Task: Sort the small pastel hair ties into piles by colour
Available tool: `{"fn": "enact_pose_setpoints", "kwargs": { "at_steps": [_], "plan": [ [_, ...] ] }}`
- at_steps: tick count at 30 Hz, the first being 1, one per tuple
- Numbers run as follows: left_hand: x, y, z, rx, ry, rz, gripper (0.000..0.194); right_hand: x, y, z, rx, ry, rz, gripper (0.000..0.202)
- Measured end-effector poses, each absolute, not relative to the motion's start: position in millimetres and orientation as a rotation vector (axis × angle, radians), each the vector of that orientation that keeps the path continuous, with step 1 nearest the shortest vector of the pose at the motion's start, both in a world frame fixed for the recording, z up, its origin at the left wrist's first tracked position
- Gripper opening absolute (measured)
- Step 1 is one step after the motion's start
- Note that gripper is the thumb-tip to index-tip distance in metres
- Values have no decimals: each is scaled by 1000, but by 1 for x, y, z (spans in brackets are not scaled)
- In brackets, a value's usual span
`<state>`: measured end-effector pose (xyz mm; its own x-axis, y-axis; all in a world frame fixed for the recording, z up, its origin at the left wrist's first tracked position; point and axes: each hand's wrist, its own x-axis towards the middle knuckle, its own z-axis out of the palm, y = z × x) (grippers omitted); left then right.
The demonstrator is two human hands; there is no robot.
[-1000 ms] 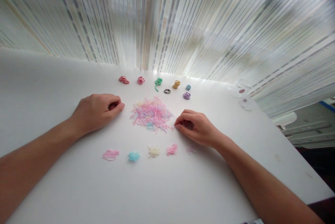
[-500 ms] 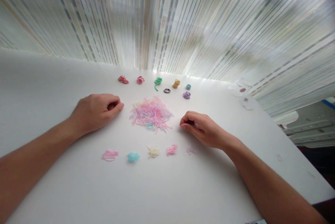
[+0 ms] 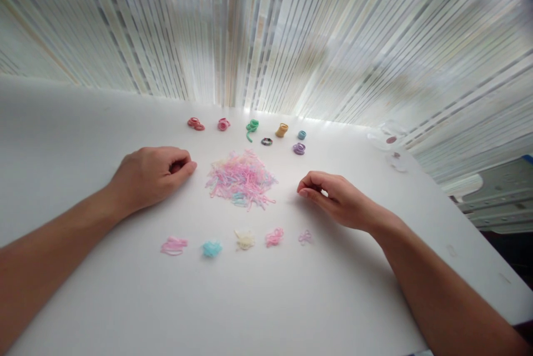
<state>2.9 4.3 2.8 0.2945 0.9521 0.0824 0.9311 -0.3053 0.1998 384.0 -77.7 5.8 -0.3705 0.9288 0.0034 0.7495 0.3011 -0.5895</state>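
presently, head view: the left hand (image 3: 153,174) rests on the white table (image 3: 233,311), curled closed, thumb against forefinger; whether it holds anything cannot be told. the right hand (image 3: 343,201) is pinched narrow; its contents cannot be told. the pile of pastel bands (image 3: 242,178) lies between both hands, apart from each. the small purple bunch (image 3: 305,237) lies nearer the wearer than the right hand.

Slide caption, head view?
Left hand and right hand flank a pile of pastel bands on a white table.
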Motion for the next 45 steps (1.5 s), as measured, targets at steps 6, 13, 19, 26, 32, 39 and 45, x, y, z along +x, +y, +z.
{"fn": "enact_pose_setpoints", "kwargs": {
  "at_steps": [6, 13, 19, 26, 32, 39, 45],
  "plan": [
    [3, 6, 1, 2441, 1784, 301, 39, 389, -77, 11, -1573, -2209, 771, 23],
    [0, 9, -4, 2452, 1788, 302, 41, 394, -81, 26, -1634, -2184, 965, 27],
    [-2, 11, -6, 2463, 1810, 306, 40, 393, -87, 40, -1592, -2234, 1091, 28],
    [1, 9, -2, 2442, 1809, 268, 40, 389, -90, 45, -1556, -2315, 1177, 20],
    [1, 10, -2, 2445, 1825, 245, 40, 388, -91, 42, -1561, -2330, 1177, 17],
    [1, 9, 0, 2443, 1816, 247, 39, 386, -92, 42, -1526, -2352, 1195, 13],
    [1, 10, -2, 2448, 1820, 257, 41, 385, -92, 44, -1478, -2356, 1241, 8]
  ]
}}
